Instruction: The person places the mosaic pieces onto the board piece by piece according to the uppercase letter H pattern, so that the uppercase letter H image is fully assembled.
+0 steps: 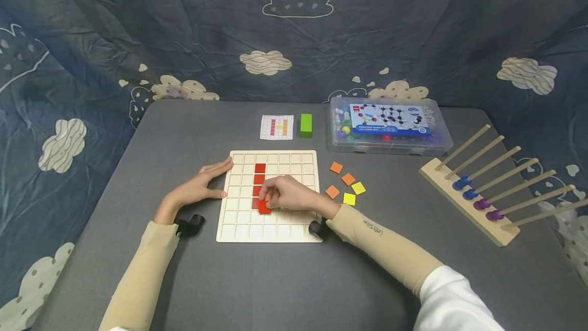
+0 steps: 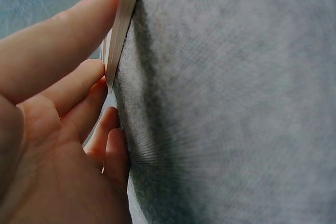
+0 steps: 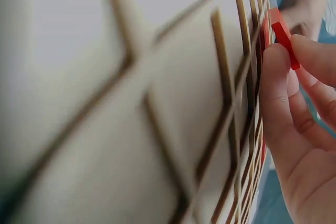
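A pale wooden grid board [image 1: 235, 218] lies on the grey table, with a column of several red square tiles [image 1: 260, 168] in its cells. My right hand [image 1: 290, 193] pinches another red tile [image 1: 264, 208] between thumb and fingertips, over the board near the column's lower end. In the right wrist view this held tile [image 3: 284, 43] is tilted against the grid. At the board's left edge rests my left hand [image 1: 200, 186], its fingers fairly straight; the left wrist view shows the thumb [image 2: 68, 45] and fingertips touching the board's side.
Orange tiles [image 1: 332, 191] and yellow tiles [image 1: 349, 198] lie right of the board. Behind it are a pattern card [image 1: 277, 127], a green block [image 1: 305, 125] and a plastic molecular model box [image 1: 390, 142]. A wooden peg rack [image 1: 468, 203] stands far right.
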`<state>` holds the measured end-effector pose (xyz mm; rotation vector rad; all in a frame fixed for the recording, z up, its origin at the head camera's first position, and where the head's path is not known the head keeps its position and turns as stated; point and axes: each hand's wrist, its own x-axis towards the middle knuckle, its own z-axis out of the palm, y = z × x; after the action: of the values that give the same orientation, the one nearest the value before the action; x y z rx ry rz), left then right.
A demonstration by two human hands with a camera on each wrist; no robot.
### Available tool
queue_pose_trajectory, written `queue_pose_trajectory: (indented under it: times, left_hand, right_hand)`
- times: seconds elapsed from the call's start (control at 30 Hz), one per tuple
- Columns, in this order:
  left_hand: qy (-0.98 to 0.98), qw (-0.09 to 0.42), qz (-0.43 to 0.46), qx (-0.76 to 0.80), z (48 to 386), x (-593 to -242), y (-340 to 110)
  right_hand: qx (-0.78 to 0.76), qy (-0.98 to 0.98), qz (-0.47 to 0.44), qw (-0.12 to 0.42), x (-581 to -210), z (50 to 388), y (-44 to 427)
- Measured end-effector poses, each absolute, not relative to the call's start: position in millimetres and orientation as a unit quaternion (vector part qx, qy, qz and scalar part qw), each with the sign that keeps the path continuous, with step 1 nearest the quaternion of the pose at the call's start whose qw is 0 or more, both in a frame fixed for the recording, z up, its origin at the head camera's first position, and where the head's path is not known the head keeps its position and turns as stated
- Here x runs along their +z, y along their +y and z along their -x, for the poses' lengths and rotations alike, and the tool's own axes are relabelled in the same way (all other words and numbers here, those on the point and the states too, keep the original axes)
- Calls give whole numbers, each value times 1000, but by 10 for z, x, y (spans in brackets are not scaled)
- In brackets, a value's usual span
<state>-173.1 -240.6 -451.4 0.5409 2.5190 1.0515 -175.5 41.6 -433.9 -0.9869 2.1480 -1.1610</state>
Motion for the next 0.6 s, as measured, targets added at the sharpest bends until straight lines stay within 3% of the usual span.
queue_pose_trajectory:
  times: [0.6]
  left_hand:
    - [889, 179, -192, 374, 1727, -4514, -2408]
  right_hand:
    - [-281, 856, 398, 175, -4265, 1526, 152]
